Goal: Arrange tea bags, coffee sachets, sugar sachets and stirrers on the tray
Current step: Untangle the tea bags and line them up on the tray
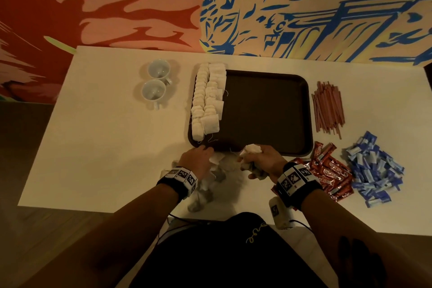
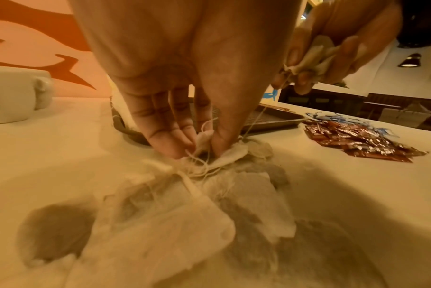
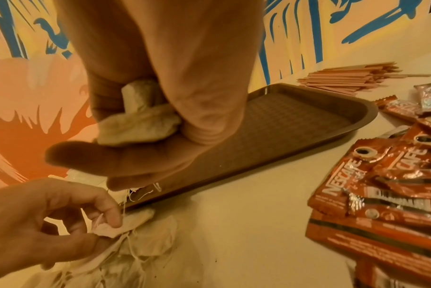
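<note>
Hands at tray's [image 1: 308, 110] near edge: left hand [image 1: 198, 159] pinches tea bag [image 2: 230, 155], right hand [image 1: 264, 161] clutches several.

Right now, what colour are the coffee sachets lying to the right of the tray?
The coffee sachets are shiny red-orange foil with white lettering, clearest in the right wrist view.

I take this for a café or hospitality corner: a white table [image 1: 98, 147] under a bold painted mural [image 1: 304, 7] across the frame's top, two cups [image 1: 155, 82] upper left, heaps of coffee sachets [image 1: 332, 175] lower right.
</note>
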### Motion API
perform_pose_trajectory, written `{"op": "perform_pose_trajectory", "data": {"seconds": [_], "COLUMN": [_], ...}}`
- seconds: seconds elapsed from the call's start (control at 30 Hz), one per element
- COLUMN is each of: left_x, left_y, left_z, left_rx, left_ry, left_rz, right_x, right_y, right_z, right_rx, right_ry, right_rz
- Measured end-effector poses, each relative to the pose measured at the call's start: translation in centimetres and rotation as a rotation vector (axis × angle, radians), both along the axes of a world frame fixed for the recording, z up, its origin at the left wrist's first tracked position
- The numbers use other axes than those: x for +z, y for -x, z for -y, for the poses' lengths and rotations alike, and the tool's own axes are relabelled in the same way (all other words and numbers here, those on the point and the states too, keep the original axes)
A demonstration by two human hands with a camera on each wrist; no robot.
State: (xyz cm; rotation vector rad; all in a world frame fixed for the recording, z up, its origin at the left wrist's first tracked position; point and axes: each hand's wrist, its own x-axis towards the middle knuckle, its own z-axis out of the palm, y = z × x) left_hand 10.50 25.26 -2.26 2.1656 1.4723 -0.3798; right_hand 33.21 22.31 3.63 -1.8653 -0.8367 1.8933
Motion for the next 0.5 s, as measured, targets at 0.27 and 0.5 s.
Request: {"op": "perform_pose_trajectory", "data": {"seconds": [0.27, 0.5], "left_x": [3.7, 9.8], "left_y": [0.9, 0.4], "left_z": [-1.0, -1.5], "left_rx": [0.275, 0.449], "left_ry": [0.103, 0.373], "left_rz": [0.307, 0.712], "right_x": [1.5, 4.4], "right_y": [-1.2, -1.1], "right_z": [-0.4, -2.0], "right_rx": [0.01, 0.022], "right_ry": [-0.036, -0.083], "right_rz": [-0.034, -0.099]}}
